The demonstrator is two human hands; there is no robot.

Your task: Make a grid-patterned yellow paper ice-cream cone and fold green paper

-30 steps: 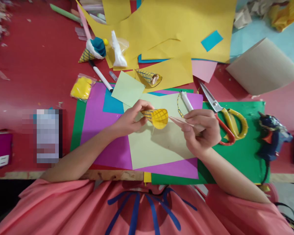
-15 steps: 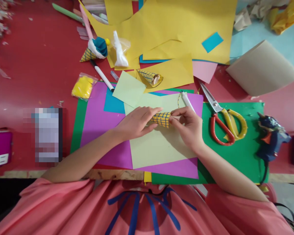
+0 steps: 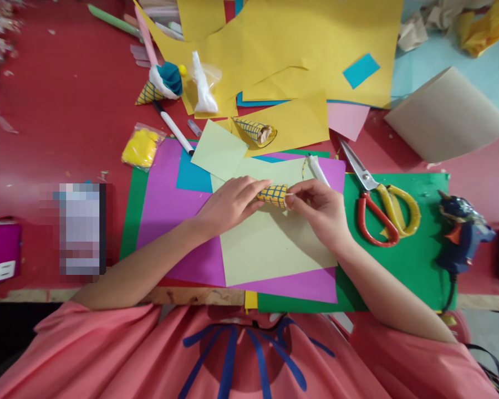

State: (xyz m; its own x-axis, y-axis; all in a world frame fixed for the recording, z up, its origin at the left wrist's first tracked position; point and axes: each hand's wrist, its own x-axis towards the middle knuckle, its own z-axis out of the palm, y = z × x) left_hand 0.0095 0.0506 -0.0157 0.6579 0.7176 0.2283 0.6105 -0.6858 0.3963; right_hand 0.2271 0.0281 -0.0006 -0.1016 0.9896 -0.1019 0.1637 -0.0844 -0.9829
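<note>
My left hand [image 3: 230,208] is closed around a small yellow paper cone [image 3: 273,195] with blue grid lines, tipped on its side with its wide end to the right. At that end my right hand [image 3: 318,213] pinches a thin white piece [image 3: 290,194], too small to name. A cream paper sheet [image 3: 270,249] lies beneath both hands. Just behind them another gridded cone [image 3: 251,132] rests on a yellow card, crumpled paper showing in its mouth. To the left is a cone [image 3: 148,93] with a white rim, a blue top and a yellow ball.
Scissors [image 3: 368,183] with red and yellow handles and a blue glue gun [image 3: 461,238] are on the right. A white marker [image 3: 177,133], a bag of yellow clay [image 3: 142,147] and a blurred-out rectangular object [image 3: 81,230] lie left. Large yellow sheets [image 3: 283,44] cover the back.
The cone in my left hand has risen slightly and turned a little. My right fingers have drawn slightly away from its wide end, and the thin white piece shows between them.
</note>
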